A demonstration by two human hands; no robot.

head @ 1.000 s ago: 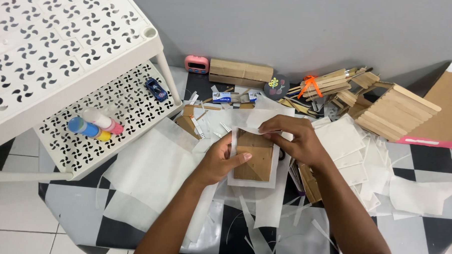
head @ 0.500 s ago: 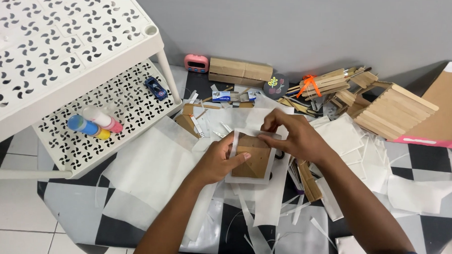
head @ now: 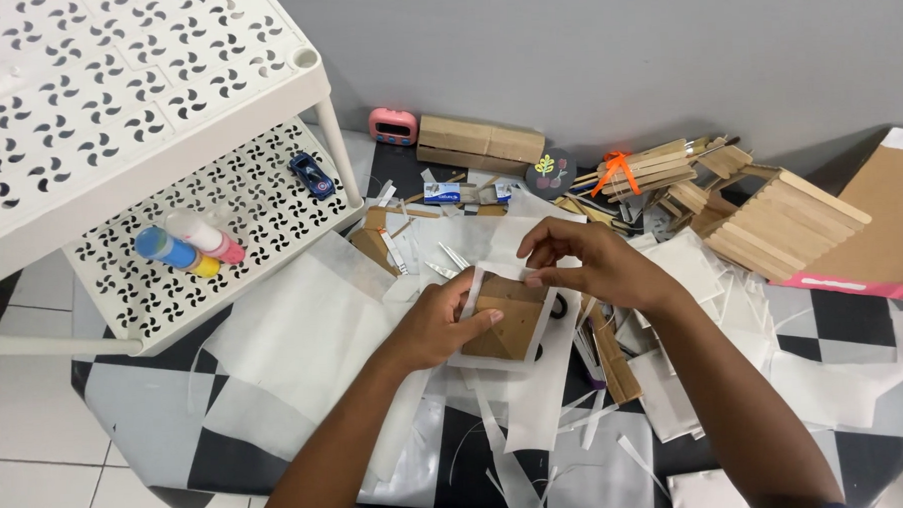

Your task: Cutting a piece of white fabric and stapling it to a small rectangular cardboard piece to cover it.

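1. While the left hand (head: 436,330) curls around the near-left side of a small brown cardboard box (head: 511,317), its fingers are bent closed on the box edge and grip it.
2. That box sits on a white paper sheet (head: 536,381) whose edge folds up along the box's left side, over the middle of the black-and-white checkered floor (head: 855,335).
3. Just past the box's far edge, the right hand (head: 597,264) has its fingertips (head: 534,278) pinched together on the paper's upper rim; its other fingers are curled loosely.
4. More white sheets and cut paper strips (head: 514,472) lie around and beneath the box, spreading toward the near edge of the floor.
5. At the far left stands a white perforated plastic rack (head: 116,105); its lower shelf carries a few coloured glue bottles (head: 186,248) and a small blue toy car (head: 312,174).
6. Against the grey wall lie a pink clock-like gadget (head: 394,126), a long wooden block (head: 480,143) and a heap of wooden craft sticks (head: 659,167).
7. A slatted stick-built structure (head: 786,222) rests at the far right, beside a flat brown cardboard panel (head: 896,218).
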